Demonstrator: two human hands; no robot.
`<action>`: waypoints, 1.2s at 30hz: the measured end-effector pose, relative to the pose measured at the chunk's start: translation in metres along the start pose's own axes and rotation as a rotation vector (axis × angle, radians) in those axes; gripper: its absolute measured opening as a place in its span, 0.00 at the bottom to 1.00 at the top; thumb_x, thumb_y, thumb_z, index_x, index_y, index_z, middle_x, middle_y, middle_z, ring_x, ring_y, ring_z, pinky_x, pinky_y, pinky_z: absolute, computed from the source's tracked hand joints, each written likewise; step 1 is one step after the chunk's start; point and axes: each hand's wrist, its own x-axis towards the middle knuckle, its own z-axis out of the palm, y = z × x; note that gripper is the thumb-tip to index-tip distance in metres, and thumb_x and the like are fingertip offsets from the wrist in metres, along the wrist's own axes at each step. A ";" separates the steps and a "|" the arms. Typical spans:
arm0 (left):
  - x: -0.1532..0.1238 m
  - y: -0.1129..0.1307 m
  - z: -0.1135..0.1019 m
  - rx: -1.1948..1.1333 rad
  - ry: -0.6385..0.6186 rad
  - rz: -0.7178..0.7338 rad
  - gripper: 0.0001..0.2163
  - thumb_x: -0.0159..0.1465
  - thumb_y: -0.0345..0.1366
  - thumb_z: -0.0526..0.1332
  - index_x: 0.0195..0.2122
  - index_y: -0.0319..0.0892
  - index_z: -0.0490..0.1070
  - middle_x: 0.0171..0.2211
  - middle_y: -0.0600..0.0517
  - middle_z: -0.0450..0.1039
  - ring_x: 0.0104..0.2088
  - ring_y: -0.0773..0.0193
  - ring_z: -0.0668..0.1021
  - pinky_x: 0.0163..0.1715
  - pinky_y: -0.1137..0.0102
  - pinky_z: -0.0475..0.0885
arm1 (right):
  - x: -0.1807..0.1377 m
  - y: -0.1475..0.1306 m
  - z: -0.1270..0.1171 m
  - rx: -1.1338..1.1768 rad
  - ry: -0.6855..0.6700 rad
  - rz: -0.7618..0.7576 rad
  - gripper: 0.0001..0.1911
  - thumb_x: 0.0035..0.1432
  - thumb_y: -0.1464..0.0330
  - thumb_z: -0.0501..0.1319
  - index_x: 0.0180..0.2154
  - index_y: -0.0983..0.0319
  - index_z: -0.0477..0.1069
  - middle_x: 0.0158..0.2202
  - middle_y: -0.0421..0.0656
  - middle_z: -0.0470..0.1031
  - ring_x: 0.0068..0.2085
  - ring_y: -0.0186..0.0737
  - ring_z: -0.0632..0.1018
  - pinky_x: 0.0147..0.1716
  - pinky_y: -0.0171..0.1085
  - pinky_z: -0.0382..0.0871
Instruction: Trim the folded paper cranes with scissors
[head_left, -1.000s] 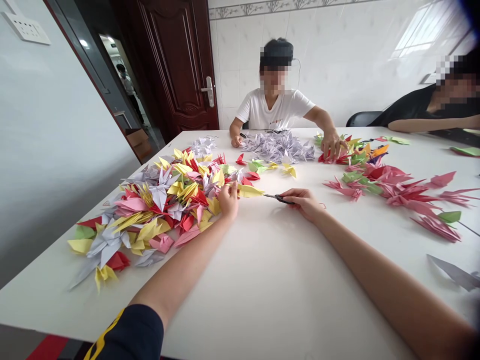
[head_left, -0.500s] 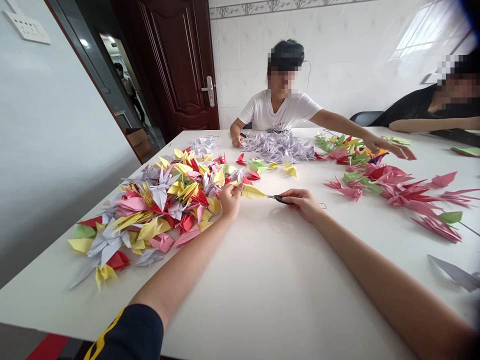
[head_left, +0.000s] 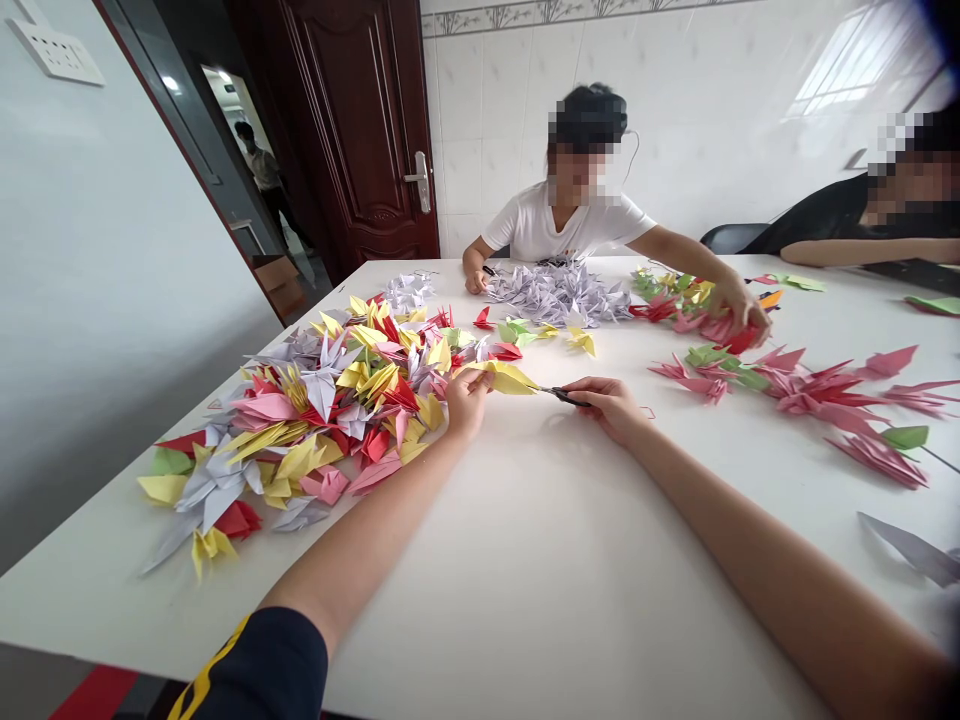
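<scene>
While the left hand (head_left: pixel 466 402) pinches a yellow folded-paper crane (head_left: pixel 504 378) between its fingers (head_left: pixel 480 378), just beside a heaped multicoloured paper-crane pile (head_left: pixel 322 400), the right hand (head_left: pixel 609 408) grips small black-handled scissors (head_left: pixel 562 396), their tip at the crane's point. Closing the blades off-line could tear the thin paper. Farther off, a co-worker's hand (head_left: pixel 739 312) touches pink paper cranes (head_left: pixel 697 322) on the white surface (head_left: pixel 525 570).
</scene>
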 end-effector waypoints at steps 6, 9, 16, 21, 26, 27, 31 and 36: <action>-0.003 0.000 0.002 0.014 -0.076 0.031 0.11 0.53 0.44 0.71 0.29 0.41 0.79 0.28 0.51 0.75 0.33 0.62 0.76 0.37 0.68 0.73 | -0.001 -0.002 0.003 -0.001 0.018 0.005 0.13 0.38 0.64 0.76 0.29 0.61 0.82 0.27 0.43 0.79 0.22 0.30 0.67 0.20 0.34 0.55; -0.005 0.003 0.003 0.054 -0.069 0.035 0.11 0.53 0.44 0.71 0.29 0.41 0.79 0.26 0.51 0.75 0.32 0.61 0.76 0.36 0.68 0.74 | -0.003 -0.003 0.005 0.002 0.021 0.003 0.13 0.37 0.64 0.76 0.29 0.61 0.82 0.27 0.43 0.79 0.22 0.29 0.66 0.20 0.33 0.55; -0.003 0.005 0.002 -0.015 0.013 -0.070 0.14 0.54 0.47 0.69 0.33 0.40 0.79 0.33 0.48 0.79 0.35 0.60 0.78 0.35 0.67 0.77 | -0.005 0.000 0.014 -0.031 0.044 -0.035 0.13 0.40 0.63 0.75 0.30 0.61 0.82 0.27 0.43 0.79 0.22 0.30 0.66 0.20 0.34 0.56; -0.003 0.006 0.002 -0.152 0.087 -0.203 0.18 0.54 0.52 0.69 0.29 0.40 0.76 0.31 0.49 0.77 0.36 0.60 0.79 0.36 0.66 0.78 | -0.010 0.000 0.021 -0.174 0.040 -0.136 0.16 0.44 0.59 0.74 0.34 0.62 0.82 0.27 0.44 0.78 0.22 0.32 0.66 0.21 0.35 0.59; -0.003 0.010 0.003 -0.284 0.139 -0.286 0.15 0.47 0.41 0.74 0.28 0.41 0.71 0.30 0.52 0.76 0.37 0.61 0.80 0.41 0.65 0.76 | -0.023 -0.004 0.034 -0.388 0.145 -0.333 0.16 0.50 0.56 0.70 0.37 0.61 0.81 0.27 0.44 0.78 0.24 0.36 0.71 0.24 0.37 0.65; -0.003 0.011 0.003 -0.316 0.146 -0.303 0.14 0.48 0.39 0.74 0.29 0.41 0.72 0.31 0.52 0.76 0.38 0.60 0.80 0.42 0.65 0.76 | -0.025 -0.004 0.037 -0.440 0.168 -0.399 0.15 0.51 0.57 0.70 0.36 0.60 0.81 0.28 0.44 0.78 0.26 0.37 0.72 0.26 0.38 0.67; 0.001 0.012 0.002 -0.436 0.174 -0.357 0.11 0.52 0.34 0.70 0.35 0.43 0.72 0.39 0.51 0.78 0.43 0.62 0.81 0.46 0.65 0.75 | -0.033 -0.006 0.044 -0.623 0.217 -0.634 0.09 0.57 0.61 0.66 0.36 0.58 0.79 0.29 0.42 0.77 0.25 0.35 0.72 0.28 0.37 0.69; 0.003 0.012 0.002 -0.481 0.229 -0.403 0.07 0.57 0.32 0.66 0.36 0.43 0.69 0.39 0.51 0.78 0.41 0.64 0.81 0.46 0.66 0.76 | -0.038 -0.007 0.044 -0.726 0.242 -0.791 0.05 0.59 0.65 0.64 0.37 0.58 0.77 0.29 0.41 0.76 0.23 0.34 0.71 0.26 0.35 0.69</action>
